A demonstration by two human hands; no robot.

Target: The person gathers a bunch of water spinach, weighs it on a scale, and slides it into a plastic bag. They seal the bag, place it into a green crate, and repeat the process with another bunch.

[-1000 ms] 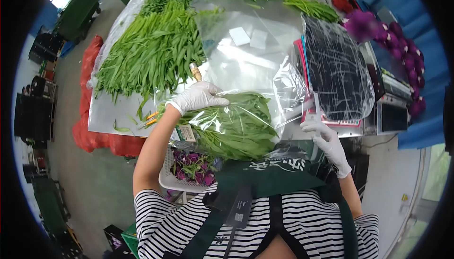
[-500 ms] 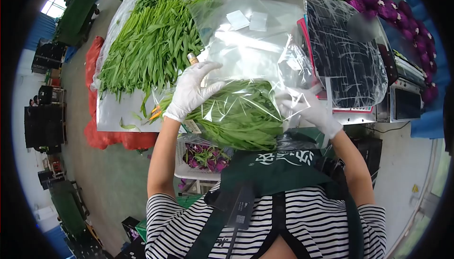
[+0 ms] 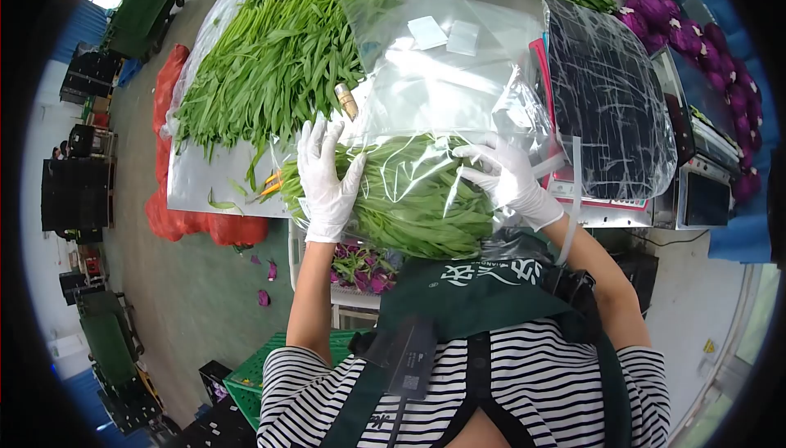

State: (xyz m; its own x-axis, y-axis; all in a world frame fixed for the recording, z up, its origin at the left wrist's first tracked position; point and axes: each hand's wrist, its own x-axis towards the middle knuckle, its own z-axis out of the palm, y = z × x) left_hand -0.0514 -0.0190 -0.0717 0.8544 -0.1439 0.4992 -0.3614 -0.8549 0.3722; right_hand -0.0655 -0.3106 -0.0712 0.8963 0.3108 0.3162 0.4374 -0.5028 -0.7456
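Observation:
A clear plastic bag of green leafy stalks (image 3: 409, 198) lies at the table's near edge, against my green apron. My left hand (image 3: 326, 176), in a white glove, lies flat on the bag's left end with fingers spread. On the bag's right end my gloved right hand (image 3: 506, 176) presses, its fingers pinching the plastic. Above the filled bag stretches a stack of empty clear bags (image 3: 434, 80).
A big heap of loose green stalks (image 3: 262, 72) covers the table's left and far side. A black scale under plastic film (image 3: 606, 112) stands at the right, purple flowers (image 3: 704, 47) beyond it. A white basket of purple flowers (image 3: 356, 268) sits below the table edge.
My right hand came up from the table's edge onto the bag's right end. The left hand slid down the bag's left end and flattened.

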